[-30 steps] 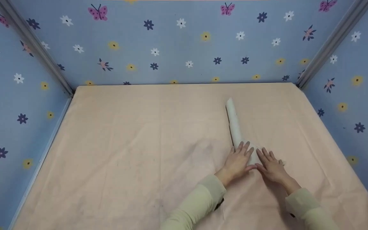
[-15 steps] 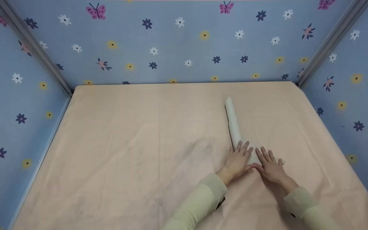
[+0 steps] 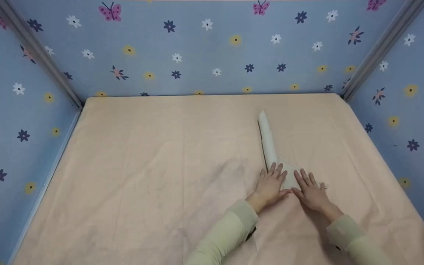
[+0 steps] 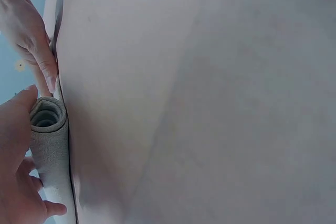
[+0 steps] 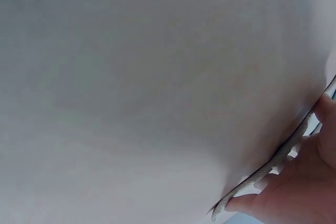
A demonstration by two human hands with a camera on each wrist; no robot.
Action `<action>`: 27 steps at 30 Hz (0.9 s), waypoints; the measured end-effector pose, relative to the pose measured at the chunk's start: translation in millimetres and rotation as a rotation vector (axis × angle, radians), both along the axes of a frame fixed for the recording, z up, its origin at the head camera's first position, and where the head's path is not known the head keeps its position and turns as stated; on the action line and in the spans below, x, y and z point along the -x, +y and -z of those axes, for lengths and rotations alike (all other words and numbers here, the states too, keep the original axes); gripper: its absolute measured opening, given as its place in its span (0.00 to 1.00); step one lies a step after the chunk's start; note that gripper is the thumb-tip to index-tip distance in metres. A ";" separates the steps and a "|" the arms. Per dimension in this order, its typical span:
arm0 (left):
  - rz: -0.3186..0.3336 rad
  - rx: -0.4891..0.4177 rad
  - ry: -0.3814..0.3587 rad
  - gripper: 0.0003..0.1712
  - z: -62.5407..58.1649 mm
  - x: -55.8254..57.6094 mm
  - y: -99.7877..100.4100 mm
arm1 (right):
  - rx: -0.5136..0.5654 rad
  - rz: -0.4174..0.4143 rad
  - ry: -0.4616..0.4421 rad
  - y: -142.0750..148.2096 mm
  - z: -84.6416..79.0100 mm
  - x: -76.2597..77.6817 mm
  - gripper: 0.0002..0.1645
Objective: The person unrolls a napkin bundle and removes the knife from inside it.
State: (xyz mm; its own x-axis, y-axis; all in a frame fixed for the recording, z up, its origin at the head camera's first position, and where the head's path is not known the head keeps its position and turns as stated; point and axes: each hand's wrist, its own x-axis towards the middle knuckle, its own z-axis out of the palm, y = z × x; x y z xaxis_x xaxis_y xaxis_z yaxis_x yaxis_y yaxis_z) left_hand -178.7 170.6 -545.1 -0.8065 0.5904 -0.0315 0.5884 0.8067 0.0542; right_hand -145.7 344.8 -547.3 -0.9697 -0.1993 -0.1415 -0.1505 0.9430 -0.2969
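A pale grey-green cloth (image 3: pixel 267 138) lies partly rolled on the table, its long roll pointing to the back wall. My left hand (image 3: pixel 269 186) rests on the near end of the roll, fingers spread and extended. In the left wrist view, the spiral end of the rolled cloth (image 4: pixel 50 145) shows beside my left hand (image 4: pixel 18 182). My right hand (image 3: pixel 313 191) presses flat on the unrolled part at the right, with its fingers spread. In the right wrist view, the thin cloth edge (image 5: pixel 278 156) runs along my right hand (image 5: pixel 302 182). The thumbs nearly meet.
A peach cover (image 3: pixel 131 165) with faint creases lies over the table. Blue flowered walls (image 3: pixel 197 48) close in the back and both sides, with grey corner posts (image 3: pixel 385 51) at the back.
My left hand has shifted slightly left with the roll, and more flat cloth shows between the hands. My right hand has stayed nearly in place.
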 end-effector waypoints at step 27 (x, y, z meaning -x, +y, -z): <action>0.012 -0.060 -0.058 0.36 -4.0 -0.5 -18.1 | -0.023 0.009 -0.030 0.0 -1.3 1.8 0.40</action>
